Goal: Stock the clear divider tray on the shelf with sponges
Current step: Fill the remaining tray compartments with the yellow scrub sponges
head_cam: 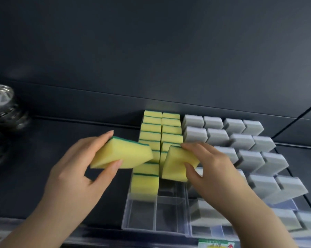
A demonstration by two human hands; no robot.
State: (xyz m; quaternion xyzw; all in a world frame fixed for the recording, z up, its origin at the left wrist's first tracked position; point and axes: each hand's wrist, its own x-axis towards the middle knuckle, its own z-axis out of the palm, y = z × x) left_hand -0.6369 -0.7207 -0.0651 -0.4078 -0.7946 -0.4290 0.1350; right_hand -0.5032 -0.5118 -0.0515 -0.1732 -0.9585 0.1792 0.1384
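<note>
One dark shelf (35, 158), possibly steel bowls (2, 102) leftward

The clear tray's (126, 221) front compartments (142, 214) at 6 o'clock stand free; grey sponges (249, 159) crowd 3 o'clock, with open shelf (61, 126) at 9.

dark shelf (65, 127), clear divider tray (127, 214) on it — second clear tray (207, 231) just beside, metal bowls (2, 104) far left
</note>
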